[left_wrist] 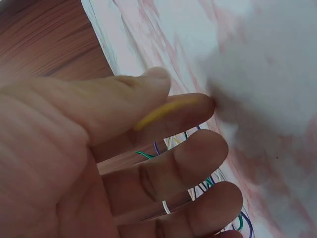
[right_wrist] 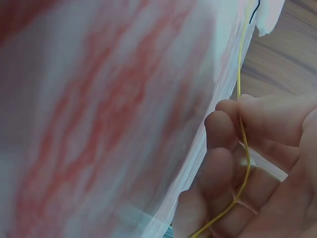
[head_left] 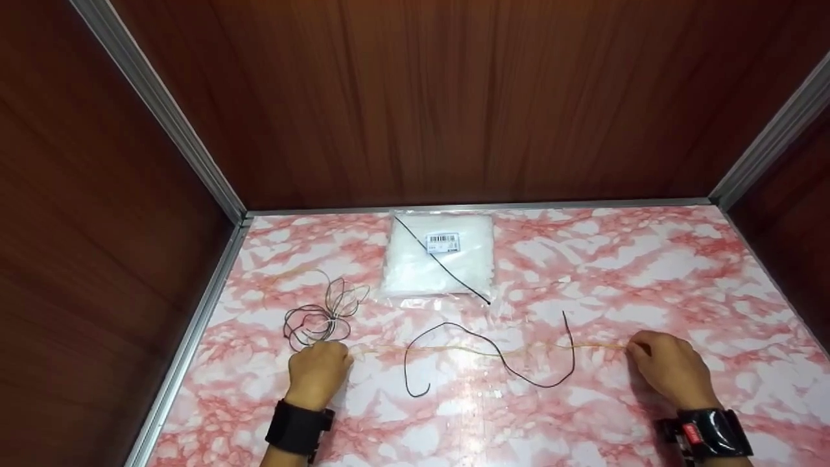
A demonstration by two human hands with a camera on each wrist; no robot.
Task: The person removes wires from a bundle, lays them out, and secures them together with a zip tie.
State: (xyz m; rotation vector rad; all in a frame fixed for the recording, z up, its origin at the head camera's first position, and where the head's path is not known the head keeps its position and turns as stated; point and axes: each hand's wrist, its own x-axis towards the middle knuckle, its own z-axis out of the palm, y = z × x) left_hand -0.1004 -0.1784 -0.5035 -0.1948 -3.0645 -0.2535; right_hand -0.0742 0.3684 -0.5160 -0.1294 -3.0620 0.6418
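From the head view, a yellow wire (head_left: 486,350) stretched taut across the pink marbled desk (head_left: 648,272), over a black wire (head_left: 493,353). Only the wrist views showed the left hand (left_wrist: 99,158) and right hand (right_wrist: 257,163) each pinching 1 end between thumb and forefinger.

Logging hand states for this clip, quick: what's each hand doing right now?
Left hand: pinches one end of the yellow wire between thumb and forefinger.
Right hand: pinches the other end, the wire stretched between them.
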